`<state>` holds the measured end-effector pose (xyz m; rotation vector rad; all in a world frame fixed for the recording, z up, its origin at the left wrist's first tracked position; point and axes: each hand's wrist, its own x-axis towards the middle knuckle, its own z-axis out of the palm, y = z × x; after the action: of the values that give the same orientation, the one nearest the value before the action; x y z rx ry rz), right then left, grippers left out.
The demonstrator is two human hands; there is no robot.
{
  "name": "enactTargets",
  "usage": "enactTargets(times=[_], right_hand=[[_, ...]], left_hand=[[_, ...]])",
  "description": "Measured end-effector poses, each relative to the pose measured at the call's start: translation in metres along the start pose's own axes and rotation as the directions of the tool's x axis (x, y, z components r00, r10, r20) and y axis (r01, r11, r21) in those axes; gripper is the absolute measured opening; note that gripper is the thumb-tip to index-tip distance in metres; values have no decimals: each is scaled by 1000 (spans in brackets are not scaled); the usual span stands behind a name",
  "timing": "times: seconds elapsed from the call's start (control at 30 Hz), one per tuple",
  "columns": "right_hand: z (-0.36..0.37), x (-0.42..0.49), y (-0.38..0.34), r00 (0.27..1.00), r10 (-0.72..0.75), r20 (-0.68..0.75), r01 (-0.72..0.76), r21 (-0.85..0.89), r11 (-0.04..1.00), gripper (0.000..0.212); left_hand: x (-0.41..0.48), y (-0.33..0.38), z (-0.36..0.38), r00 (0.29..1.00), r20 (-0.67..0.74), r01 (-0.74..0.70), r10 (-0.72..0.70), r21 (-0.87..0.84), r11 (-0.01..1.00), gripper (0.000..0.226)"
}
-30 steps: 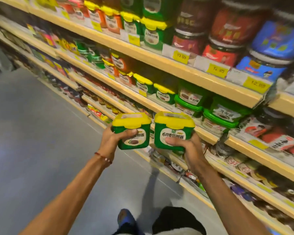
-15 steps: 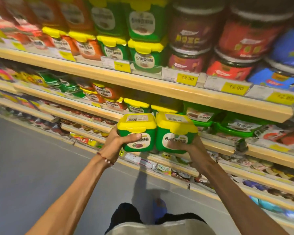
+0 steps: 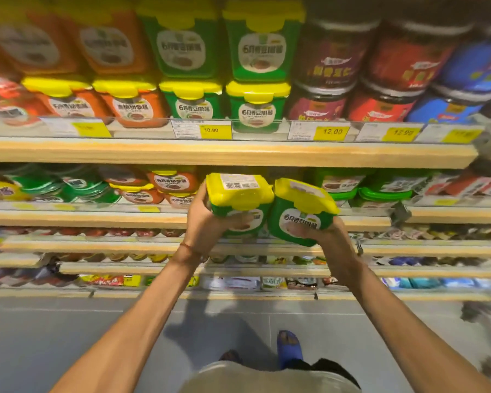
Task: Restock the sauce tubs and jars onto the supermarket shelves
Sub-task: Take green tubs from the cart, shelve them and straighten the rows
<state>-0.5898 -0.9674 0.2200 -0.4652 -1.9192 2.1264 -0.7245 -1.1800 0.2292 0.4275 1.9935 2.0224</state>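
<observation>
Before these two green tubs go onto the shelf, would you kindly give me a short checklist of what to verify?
1. Left hand has a firm hold on the left tub: ok, fingers and thumb wrap it.
2. Right hand has a firm hold on the right tub: ok.
3. Right tub is level: not ok, it leans.
4. Product matches the stock: ok, the same green shelf tubs stand above the 10.90 tag.
5. There is a free slot on the middle shelf behind the held tubs: cannot tell, they hide it.
</observation>
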Motion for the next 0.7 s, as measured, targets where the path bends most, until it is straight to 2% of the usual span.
enactTargets(times=[0.13,0.23,0.4,0.53,0.6,0.7], right_hand=[[6,0,-6,990,6,-138,-11,-37,999,80],[11,-2,-4,983,-1,-183,-8,-48,999,75],[16,4,3,974,-22,-226,11,-52,999,86],[19,7,4,961,-31,-275,21,-38,999,93],[21,9,5,956,-37,-292,31,-24,999,95],[24,13,5,954,-49,-296,43,-27,999,92]], left_hand=[[12,-1,-5,1000,-22,-14,13,-18,1000,93],[26,-6,-7,1000,-18,4,-5,-29,1000,89],[42,-3,-6,998,-66,-11,24,193,981,103],[48,0,-6,996,-83,30,-9,255,967,103],[51,2,-6,997,-72,26,-5,293,956,95],[49,2,-5,999,-50,7,10,323,946,64]])
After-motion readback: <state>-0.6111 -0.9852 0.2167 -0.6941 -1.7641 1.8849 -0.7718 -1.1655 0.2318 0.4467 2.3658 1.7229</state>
